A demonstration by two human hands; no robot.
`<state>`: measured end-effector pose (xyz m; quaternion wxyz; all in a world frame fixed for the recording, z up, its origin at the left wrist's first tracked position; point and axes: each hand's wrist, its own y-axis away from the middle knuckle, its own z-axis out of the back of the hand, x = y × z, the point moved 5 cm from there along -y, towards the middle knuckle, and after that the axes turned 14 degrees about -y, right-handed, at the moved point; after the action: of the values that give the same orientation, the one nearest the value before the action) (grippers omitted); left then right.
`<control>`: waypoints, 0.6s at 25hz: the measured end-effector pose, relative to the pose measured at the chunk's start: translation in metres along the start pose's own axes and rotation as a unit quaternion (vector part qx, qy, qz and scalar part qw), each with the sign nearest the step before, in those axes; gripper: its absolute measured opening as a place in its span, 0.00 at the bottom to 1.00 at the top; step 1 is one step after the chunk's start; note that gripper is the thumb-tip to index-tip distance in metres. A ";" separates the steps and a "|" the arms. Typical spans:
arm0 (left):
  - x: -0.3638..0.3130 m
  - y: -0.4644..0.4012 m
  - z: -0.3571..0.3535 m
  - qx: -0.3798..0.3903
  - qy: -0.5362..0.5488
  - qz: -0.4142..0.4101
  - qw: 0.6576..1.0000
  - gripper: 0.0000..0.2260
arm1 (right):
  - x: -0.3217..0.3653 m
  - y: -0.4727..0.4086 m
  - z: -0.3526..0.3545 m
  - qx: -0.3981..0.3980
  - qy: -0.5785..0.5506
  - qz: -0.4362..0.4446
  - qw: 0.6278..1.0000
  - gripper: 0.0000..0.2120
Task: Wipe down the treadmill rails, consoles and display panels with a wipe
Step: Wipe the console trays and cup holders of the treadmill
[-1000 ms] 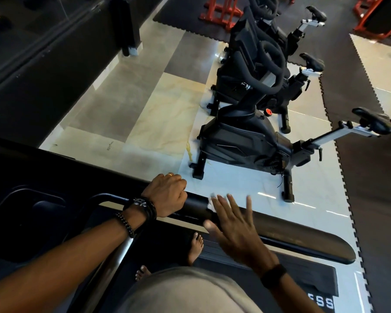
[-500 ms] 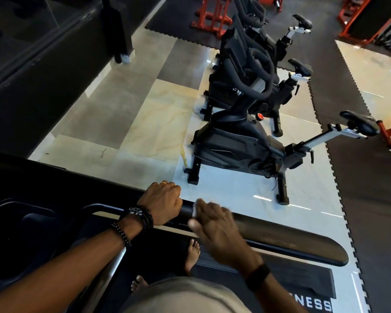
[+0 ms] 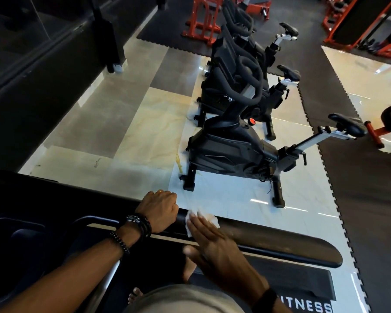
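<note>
The white wipe [image 3: 200, 223] is pressed flat on the near treadmill rail [image 3: 280, 247] under the straight fingers of the right hand [image 3: 215, 247]; just left, the rail is gripped by the curled left hand [image 3: 159, 210]. Thin, limp and light, the wipe is judged best held under a flat palm.

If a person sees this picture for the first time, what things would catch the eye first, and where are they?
Low in the middle, the right hand presses a white wipe flat on the black treadmill rail, while the left hand grips the same rail just beside it. Behind them, a row of black exercise bikes stands on the pale tiled floor, with red gym frames at the top.
</note>
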<state>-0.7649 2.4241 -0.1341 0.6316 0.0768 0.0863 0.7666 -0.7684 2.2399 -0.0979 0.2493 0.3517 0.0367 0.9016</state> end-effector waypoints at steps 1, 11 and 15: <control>-0.001 -0.001 0.000 0.001 -0.001 0.000 1.000 0.07 | -0.007 0.012 0.004 -0.017 0.003 0.002 1.000 0.38; -0.005 -0.007 -0.003 0.001 0.024 -0.027 0.999 0.08 | -0.005 0.015 -0.001 -0.029 0.005 0.009 1.000 0.39; -0.007 -0.009 -0.004 0.004 0.034 -0.031 0.999 0.08 | -0.029 0.004 0.019 -0.051 -0.019 -0.076 0.996 0.47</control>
<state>-0.7562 2.4183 -0.1399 0.6511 0.0502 0.1131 0.7488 -0.7395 2.2209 -0.1009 0.3357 0.3516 0.0126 0.8738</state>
